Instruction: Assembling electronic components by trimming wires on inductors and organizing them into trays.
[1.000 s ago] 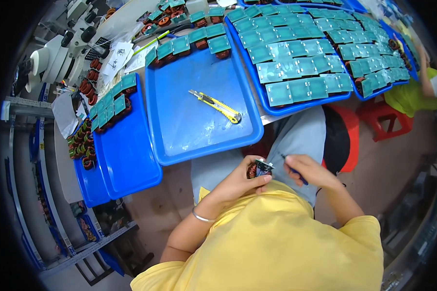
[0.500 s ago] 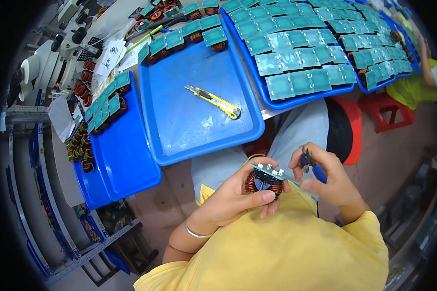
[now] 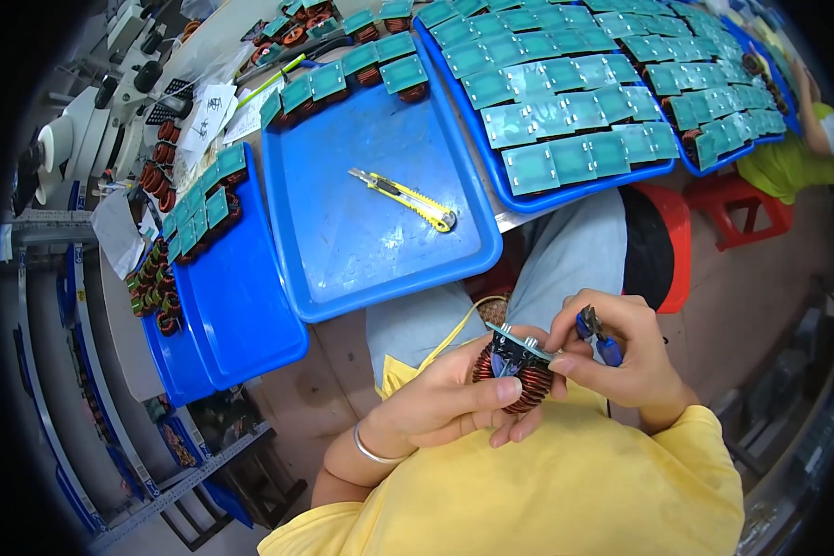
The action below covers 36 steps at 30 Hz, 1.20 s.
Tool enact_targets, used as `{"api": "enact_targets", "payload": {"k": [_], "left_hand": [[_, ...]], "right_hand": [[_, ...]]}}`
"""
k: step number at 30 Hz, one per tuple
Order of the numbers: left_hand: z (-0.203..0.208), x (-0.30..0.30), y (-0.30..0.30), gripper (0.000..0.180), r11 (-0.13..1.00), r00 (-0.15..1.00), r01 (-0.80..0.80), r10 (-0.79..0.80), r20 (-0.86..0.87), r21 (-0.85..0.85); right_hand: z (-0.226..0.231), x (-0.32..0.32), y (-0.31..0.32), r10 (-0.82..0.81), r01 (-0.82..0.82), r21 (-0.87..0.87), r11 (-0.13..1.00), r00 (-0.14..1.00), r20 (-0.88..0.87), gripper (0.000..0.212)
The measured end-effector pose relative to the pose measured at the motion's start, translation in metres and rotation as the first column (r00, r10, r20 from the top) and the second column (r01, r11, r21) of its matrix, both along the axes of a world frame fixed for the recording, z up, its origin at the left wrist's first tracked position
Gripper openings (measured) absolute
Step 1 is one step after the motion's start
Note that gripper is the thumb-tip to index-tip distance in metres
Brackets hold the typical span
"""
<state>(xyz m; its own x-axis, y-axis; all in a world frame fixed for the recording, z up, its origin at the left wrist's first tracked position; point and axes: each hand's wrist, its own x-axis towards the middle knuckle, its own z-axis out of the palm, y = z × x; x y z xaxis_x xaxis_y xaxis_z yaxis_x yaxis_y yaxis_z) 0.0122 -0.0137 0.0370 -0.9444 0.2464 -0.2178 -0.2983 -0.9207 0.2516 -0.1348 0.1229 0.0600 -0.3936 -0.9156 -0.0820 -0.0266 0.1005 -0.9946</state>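
My left hand is wrapped round a toroidal coil wound with copper-coloured wire, held above my lap. A small green circuit board with white terminals sits on the coil, tilted down toward the right. My right hand is closed, with small blue-handled pliers tucked in it. Its thumb and index fingertip meet at the board's right edge; whether they pinch anything small there is hidden.
A blue tray ahead holds a yellow utility knife and a few board-topped coils. More blue trays packed with green boards stand at the right. Bare coils lie at the left. A person in a yellow-green top is at far right.
My right hand has moved left to the board's edge, the pliers now tucked back in it. The coil and board have tilted to the right in my left hand.
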Motion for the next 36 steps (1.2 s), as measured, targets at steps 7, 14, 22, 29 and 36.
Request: {"api": "enact_targets", "payload": {"k": [7, 14, 22, 29, 36], "left_hand": [[-0.004, 0.001, -0.002, 0.04, 0.988, 0.995, 0.093, -0.088, -0.049, 0.122], [0.013, -0.014, 0.002, 0.048, 1.0, 0.996, 0.022, -0.021, -0.09, 0.011], [0.037, -0.029, 0.001, 0.077, 0.953, 0.989, 0.008, -0.051, -0.135, -0.303], [0.044, -0.032, 0.008, 0.06, 0.97, 0.977, -0.006, -0.047, -0.209, -0.243], [0.044, -0.035, 0.008, 0.059, 0.984, 0.949, 0.135, -0.161, -0.27, -0.114]], "right_hand": [[-0.001, -0.001, -0.005, -0.034, 0.032, -0.039, 0.999, 0.998, -0.057, 0.013], [0.009, -0.007, -0.011, -0.146, 0.08, -0.245, 0.966, 0.953, -0.267, 0.013], [0.026, -0.02, -0.012, -0.243, 0.049, -0.461, 0.886, 0.896, -0.371, 0.014], [0.035, -0.022, -0.011, -0.287, 0.036, -0.531, 0.846, 0.871, -0.399, 0.016], [0.042, -0.026, -0.006, -0.273, 0.049, -0.497, 0.867, 0.879, -0.39, 0.017]]}}
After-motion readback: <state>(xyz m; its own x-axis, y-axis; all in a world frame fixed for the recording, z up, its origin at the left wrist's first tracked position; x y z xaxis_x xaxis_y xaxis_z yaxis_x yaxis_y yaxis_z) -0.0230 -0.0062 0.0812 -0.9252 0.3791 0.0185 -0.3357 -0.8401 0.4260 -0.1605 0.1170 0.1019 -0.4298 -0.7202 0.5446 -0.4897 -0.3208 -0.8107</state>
